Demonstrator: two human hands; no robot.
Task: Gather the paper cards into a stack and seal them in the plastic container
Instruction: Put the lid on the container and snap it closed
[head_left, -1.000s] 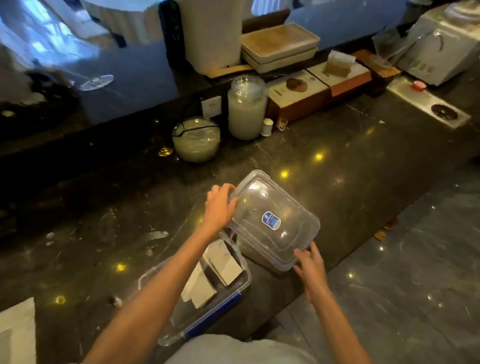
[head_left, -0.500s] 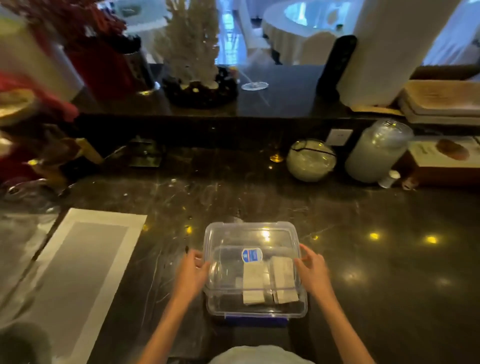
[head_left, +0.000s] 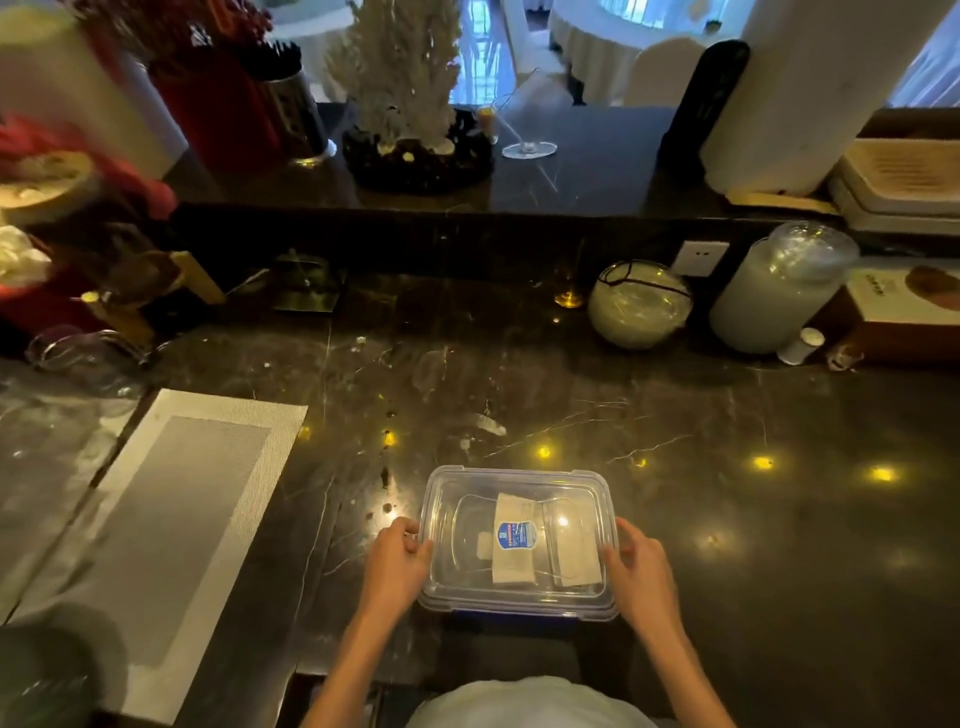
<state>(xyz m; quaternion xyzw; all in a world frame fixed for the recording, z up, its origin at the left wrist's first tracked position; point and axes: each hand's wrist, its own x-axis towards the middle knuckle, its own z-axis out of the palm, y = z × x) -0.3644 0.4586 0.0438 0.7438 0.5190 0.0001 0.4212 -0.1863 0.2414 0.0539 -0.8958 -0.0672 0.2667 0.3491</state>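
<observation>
A clear plastic container (head_left: 447, 499) sits on the dark marble counter near its front edge, with its clear lid (head_left: 519, 480) on top, blue sticker in the middle. Pale paper cards (head_left: 511, 564) lie inside, seen through the lid, in two piles side by side. My left hand (head_left: 396, 564) grips the container's left side, fingers curled over the lid's rim. On the right side my right hand (head_left: 640, 571) presses the lid's edge. A blue strip shows under the container's near edge.
A grey-and-white placemat (head_left: 171, 514) lies to the left. At the back right stand a round glass bowl (head_left: 640, 304), a tall glass jar (head_left: 779, 291) and boxes (head_left: 904, 306). Red decorations and glassware crowd the left; a raised ledge holds a white coral piece (head_left: 400, 78).
The lid went from tilted beside the open container to resting on it. Both hands now hold its sides. The view has swung left and the container sits squarely in front.
</observation>
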